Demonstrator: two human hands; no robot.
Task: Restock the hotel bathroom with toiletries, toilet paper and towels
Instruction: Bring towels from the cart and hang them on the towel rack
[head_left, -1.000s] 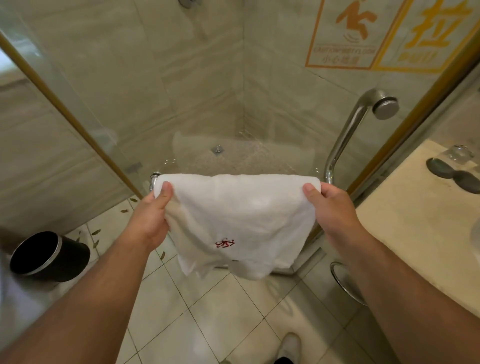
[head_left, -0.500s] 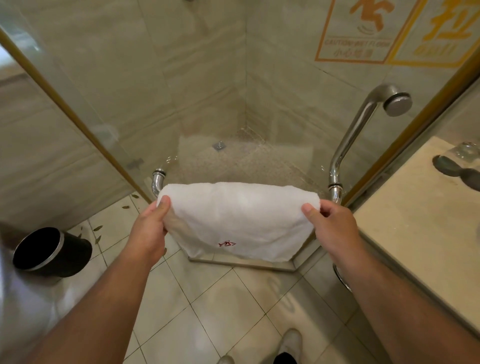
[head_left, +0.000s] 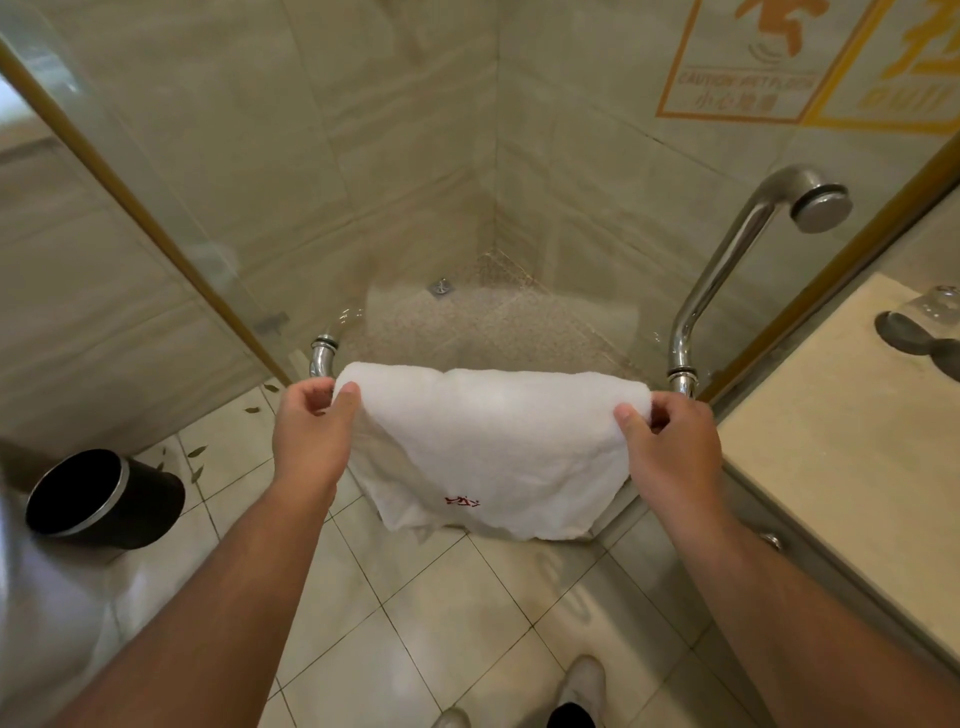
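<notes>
A white towel (head_left: 493, 441) with a small red logo hangs folded over the chrome rail (head_left: 321, 358) on the glass shower door. The rail's ends show at both sides; its middle is hidden by the towel. My left hand (head_left: 309, 436) pinches the towel's upper left corner between thumb and fingers. My right hand (head_left: 670, 447) pinches the upper right corner, beside the rail's right post (head_left: 681, 382).
A black waste bin (head_left: 98, 501) stands on the tiled floor at the left. A beige vanity counter (head_left: 831, 457) runs along the right, with an upturned glass (head_left: 935, 306) on it. A chrome door handle (head_left: 737, 260) rises at the right. My shoes (head_left: 582, 686) show at the bottom.
Both hands lowered the towel, and it now lies draped over the rail. The hands kept hold of its top corners.
</notes>
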